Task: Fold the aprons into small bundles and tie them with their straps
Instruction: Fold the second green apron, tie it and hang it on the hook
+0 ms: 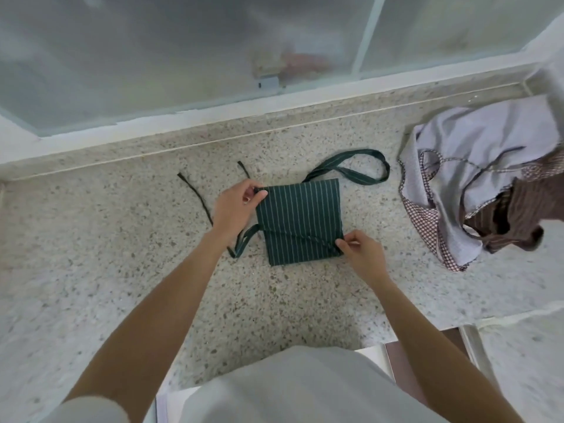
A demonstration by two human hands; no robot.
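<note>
A dark green apron with thin white stripes (300,221) lies folded into a flat square on the speckled stone counter (128,270). My left hand (236,206) pinches its upper left corner, where a thin dark strap (195,193) trails off to the left. My right hand (358,250) pinches the lower right edge, at the end of a strap that crosses the fold. The green neck loop (354,169) sticks out beyond the far edge. Another strap loop (244,242) hangs out at the lower left.
A heap of other aprons (476,184), lilac, checked and brown striped, lies at the right end of the counter. A frosted window (183,47) with a white sill runs along the far side. The counter's near edge drops off at the lower right.
</note>
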